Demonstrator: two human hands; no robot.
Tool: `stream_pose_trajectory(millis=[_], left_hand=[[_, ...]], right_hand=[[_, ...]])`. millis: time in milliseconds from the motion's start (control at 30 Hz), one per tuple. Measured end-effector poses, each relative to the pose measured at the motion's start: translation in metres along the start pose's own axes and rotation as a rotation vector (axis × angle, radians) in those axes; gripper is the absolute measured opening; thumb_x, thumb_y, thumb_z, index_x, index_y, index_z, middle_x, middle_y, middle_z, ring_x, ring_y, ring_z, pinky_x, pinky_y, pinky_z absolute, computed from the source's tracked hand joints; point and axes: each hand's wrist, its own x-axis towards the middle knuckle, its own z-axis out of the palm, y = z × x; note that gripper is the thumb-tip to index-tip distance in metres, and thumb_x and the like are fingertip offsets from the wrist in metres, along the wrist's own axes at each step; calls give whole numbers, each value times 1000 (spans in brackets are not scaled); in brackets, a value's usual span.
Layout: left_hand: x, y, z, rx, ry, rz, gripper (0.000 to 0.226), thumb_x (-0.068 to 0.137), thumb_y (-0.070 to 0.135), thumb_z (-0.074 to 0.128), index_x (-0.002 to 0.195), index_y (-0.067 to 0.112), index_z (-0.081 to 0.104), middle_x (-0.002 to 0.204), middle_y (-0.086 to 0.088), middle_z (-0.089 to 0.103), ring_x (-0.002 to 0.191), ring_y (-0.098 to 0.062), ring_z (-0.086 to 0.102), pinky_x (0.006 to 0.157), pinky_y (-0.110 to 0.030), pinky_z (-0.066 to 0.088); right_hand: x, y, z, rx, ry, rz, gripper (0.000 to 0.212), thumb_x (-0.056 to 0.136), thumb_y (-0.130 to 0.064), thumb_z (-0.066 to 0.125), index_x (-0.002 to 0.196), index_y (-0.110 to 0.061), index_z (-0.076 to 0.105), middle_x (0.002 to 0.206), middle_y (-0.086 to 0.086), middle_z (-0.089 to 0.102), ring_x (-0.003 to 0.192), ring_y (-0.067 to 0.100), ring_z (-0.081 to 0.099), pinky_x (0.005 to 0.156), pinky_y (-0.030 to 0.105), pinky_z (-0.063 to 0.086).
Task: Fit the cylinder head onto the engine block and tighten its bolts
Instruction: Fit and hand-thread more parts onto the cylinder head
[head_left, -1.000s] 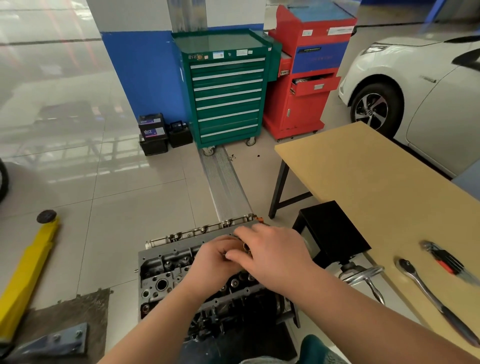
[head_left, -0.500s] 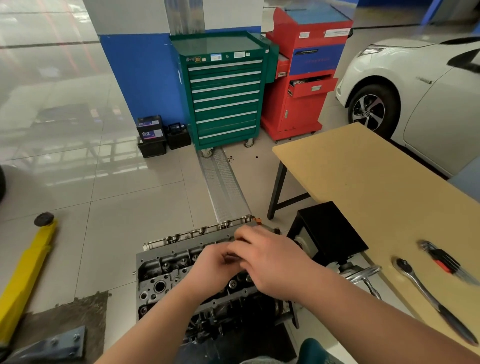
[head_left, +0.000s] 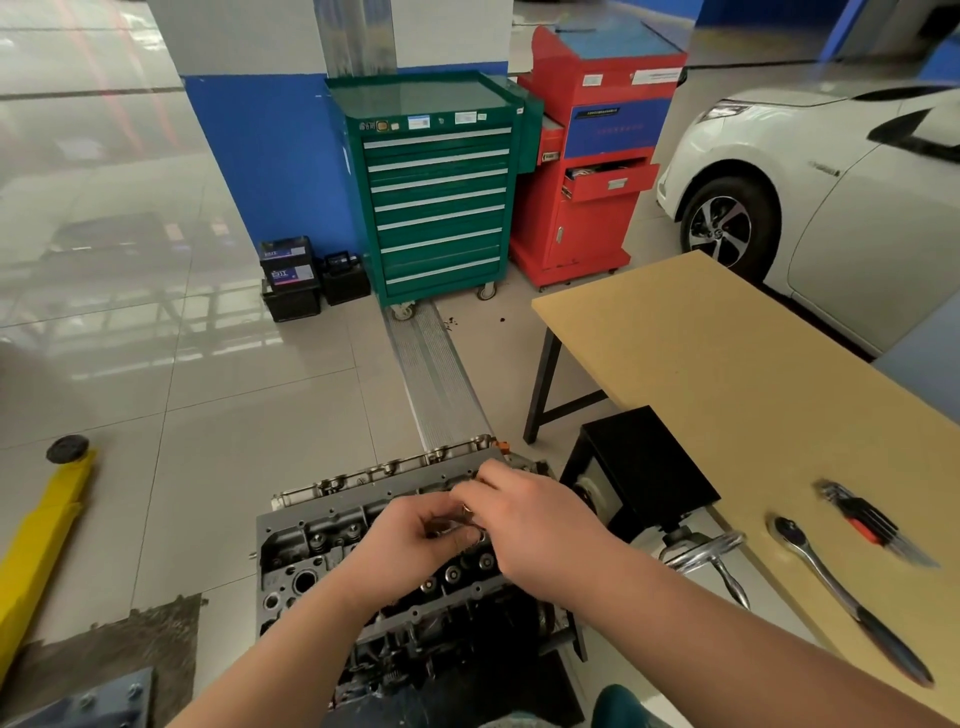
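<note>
The grey cylinder head (head_left: 322, 525) lies on the engine block, on a stand low in the middle of the view. Both hands hover over its right half and meet there. My left hand (head_left: 410, 540) has its fingers curled around small shiny metal parts (head_left: 477, 535). My right hand (head_left: 540, 530) pinches a small metal ring-like part (head_left: 467, 512) at its fingertips, right against the left fingers. The hands hide the head's far right end. What kind of parts these are is too small to tell.
A wooden table (head_left: 727, 374) on the right holds a ratchet wrench (head_left: 831, 577) and a hex key set (head_left: 862, 519). A black box (head_left: 644, 462) and chrome crank (head_left: 711, 556) sit beside the engine. Green (head_left: 436, 197) and red tool cabinets, a white car (head_left: 831, 197) and a yellow lift arm (head_left: 41, 540) stand around.
Both hands stay over the head's right half. The right hand has drawn slightly back off the left, so the small metal parts between the fingertips now show.
</note>
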Motion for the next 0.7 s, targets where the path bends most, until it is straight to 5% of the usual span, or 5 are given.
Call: stream_pose_trajectory(millis=[167, 333, 500, 600, 700], left_hand=[[3, -4, 11, 60, 147, -31, 20, 85, 8, 78, 86, 28, 76, 81, 3, 75, 73, -15, 68, 69, -39, 58], [-1, -7, 5, -14, 55, -34, 17, 95, 18, 77, 102, 33, 77, 99, 9, 80, 95, -11, 76, 87, -29, 60], [3, -6, 13, 63, 166, -16, 23, 83, 12, 82, 90, 33, 77, 91, 7, 76, 87, -15, 72, 78, -39, 60], [2, -10, 12, 50, 129, -17, 28, 86, 7, 75, 90, 35, 77, 89, 7, 78, 84, -15, 74, 76, -37, 60], [-1, -9, 5, 8, 35, -1, 22, 97, 17, 73, 101, 38, 77, 100, 10, 79, 97, -14, 76, 85, -29, 60]], right_hand=[[7, -3, 0, -131, 90, 126, 48, 98, -67, 43, 117, -25, 56, 105, -6, 62, 90, 16, 60, 65, 32, 44], [3, 2, -5, 70, -47, -21, 31, 101, -25, 56, 132, -30, 57, 118, -9, 55, 103, 14, 57, 83, 33, 52], [9, -1, 0, -162, 69, 174, 56, 94, -75, 41, 111, -24, 58, 95, -8, 56, 80, 15, 54, 62, 32, 38], [4, -1, -3, 29, 30, 26, 40, 99, -54, 51, 133, -32, 52, 125, -12, 58, 107, 14, 59, 82, 34, 50], [0, 1, -4, 94, -44, -49, 30, 101, -20, 56, 130, -27, 60, 124, -9, 54, 105, 15, 57, 86, 33, 51]])
